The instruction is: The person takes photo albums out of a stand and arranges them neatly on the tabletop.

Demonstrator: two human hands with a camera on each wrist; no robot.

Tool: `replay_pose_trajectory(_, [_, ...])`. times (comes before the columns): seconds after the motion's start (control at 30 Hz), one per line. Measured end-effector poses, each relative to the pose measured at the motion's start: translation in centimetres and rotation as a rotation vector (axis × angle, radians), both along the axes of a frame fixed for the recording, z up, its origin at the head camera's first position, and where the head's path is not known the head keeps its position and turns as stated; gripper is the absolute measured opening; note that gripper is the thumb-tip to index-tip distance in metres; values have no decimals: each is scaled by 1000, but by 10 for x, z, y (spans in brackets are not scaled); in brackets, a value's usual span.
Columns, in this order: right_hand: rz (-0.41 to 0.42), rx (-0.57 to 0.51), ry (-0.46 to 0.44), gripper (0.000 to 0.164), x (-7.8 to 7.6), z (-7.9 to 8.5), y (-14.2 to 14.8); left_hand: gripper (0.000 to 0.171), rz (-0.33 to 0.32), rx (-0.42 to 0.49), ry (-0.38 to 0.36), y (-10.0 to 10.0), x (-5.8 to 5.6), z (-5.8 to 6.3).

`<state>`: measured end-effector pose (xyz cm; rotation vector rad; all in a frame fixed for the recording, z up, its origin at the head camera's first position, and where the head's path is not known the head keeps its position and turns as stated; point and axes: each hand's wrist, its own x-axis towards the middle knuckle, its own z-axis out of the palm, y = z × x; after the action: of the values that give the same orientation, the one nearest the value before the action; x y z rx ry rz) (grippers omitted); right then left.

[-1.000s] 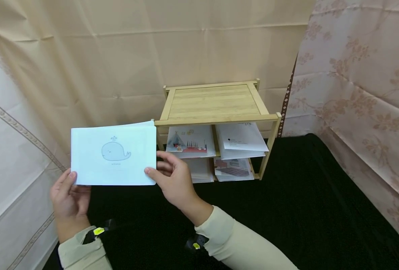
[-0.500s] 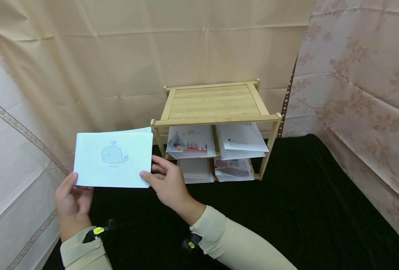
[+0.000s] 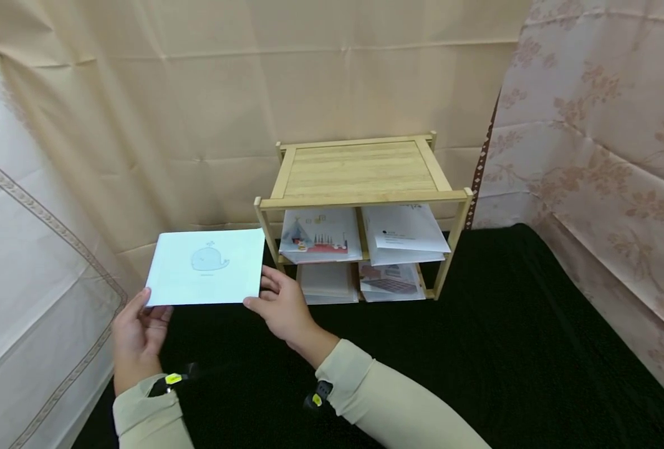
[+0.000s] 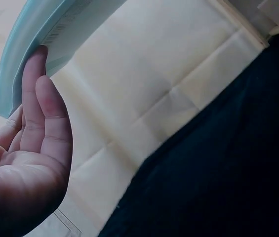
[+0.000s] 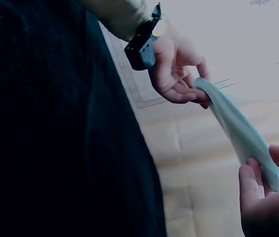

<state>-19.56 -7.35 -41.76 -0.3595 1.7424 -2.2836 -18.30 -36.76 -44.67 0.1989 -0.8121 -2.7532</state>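
A thin pale-blue notebook with a whale drawn on its cover is held up in the air, cover towards the head camera. My left hand pinches its lower left corner, thumb in front and fingers behind. At the lower right edge, my right hand pinches it the same way. From the left wrist, the notebook appears edge-on in layers, with small print on its back, and the left hand's fingers support it from behind. The right wrist view shows the notebook slightly bowed between both hands.
Behind and to the right stands a wooden shelf rack. Its upper tier bears an illustrated booklet and white booklets; more stacks lie on the lower tier. Black cloth covers the surface, with curtains around it.
The notebook has come down slightly, shifted right and tilted back flatter. Both hands keep hold of it. The offset sheet behind its top edge no longer shows.
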Motion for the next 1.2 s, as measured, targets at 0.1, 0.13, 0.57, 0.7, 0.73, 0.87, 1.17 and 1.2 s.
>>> replay_pose_trajectory(0.1, [-26, 12, -22, 63, -2, -9, -3, 15, -17, 22, -41, -2, -3, -8])
replay_pose_trajectory(0.13, [-32, 11, -27, 62, -3, -13, -4, 15, -21, 23, -60, -3, -4, -11])
replay_pose_trajectory(0.57, [-72, -9, -194, 56, -13, -48, -12, 13, -68, -21, -258, -12, -7, -37])
replay_pose_trajectory(0.7, [-70, 12, -258, 49, -15, -54, -13, 12, -88, -63, -313, -13, -7, -38])
replay_pose_trajectory(0.73, [-71, 13, -274, 49, -15, -55, -13, 12, -86, -69, -341, -13, -8, -38])
replay_pose_trajectory(0.87, [-73, -1, -331, 51, -17, -59, -14, 14, -80, -89, -429, -12, -10, -38])
replay_pose_trajectory(1.17, [-127, -91, -451, 50, -20, -70, -21, 12, -112, -103, -449, -11, -11, -40])
replay_pose_trajectory(1.2, [-134, -87, -451, 50, -21, -72, -21, 12, -121, -108, -446, -11, -10, -40])
